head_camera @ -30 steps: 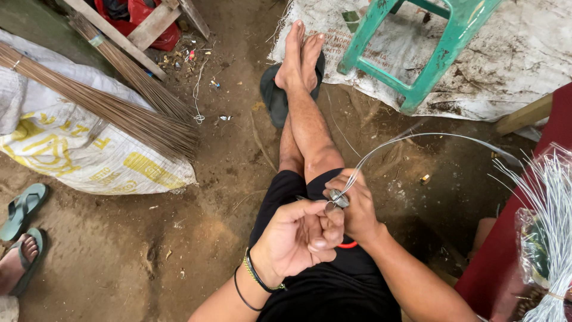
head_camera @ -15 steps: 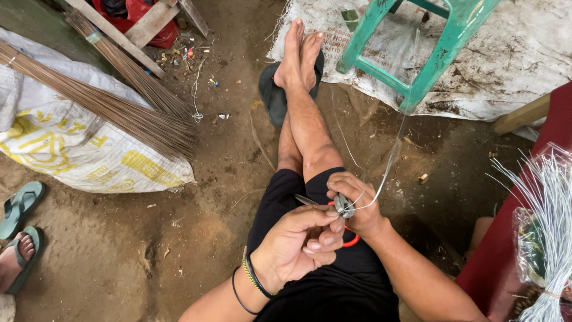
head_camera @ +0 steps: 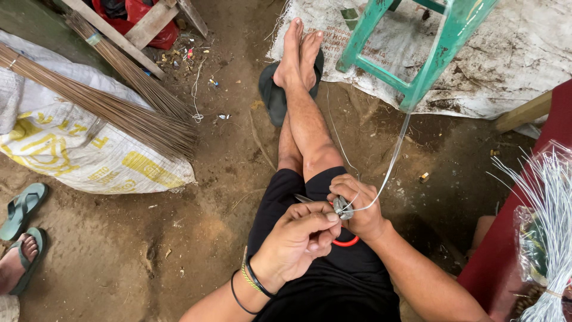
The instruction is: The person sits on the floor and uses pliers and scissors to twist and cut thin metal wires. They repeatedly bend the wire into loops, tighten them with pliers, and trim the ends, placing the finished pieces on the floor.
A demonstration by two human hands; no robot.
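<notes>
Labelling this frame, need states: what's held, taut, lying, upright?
left hand: closed on pliers
right hand: pinching wire at pliers
pliers: gripping wire
wire: taut, running up to stool
stool: upright
brooms: lying flat across sack

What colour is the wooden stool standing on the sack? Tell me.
Turquoise green wooden stool, with worn paint; head view.

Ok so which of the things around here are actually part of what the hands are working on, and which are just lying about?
In use:
left hand
right hand
pliers with red handles
thin pale strand, running from the pliers up toward the stool

Lying about:
green stool
stick brooms
printed sack
dark sandal under the feet
bundle of pale strands
</notes>
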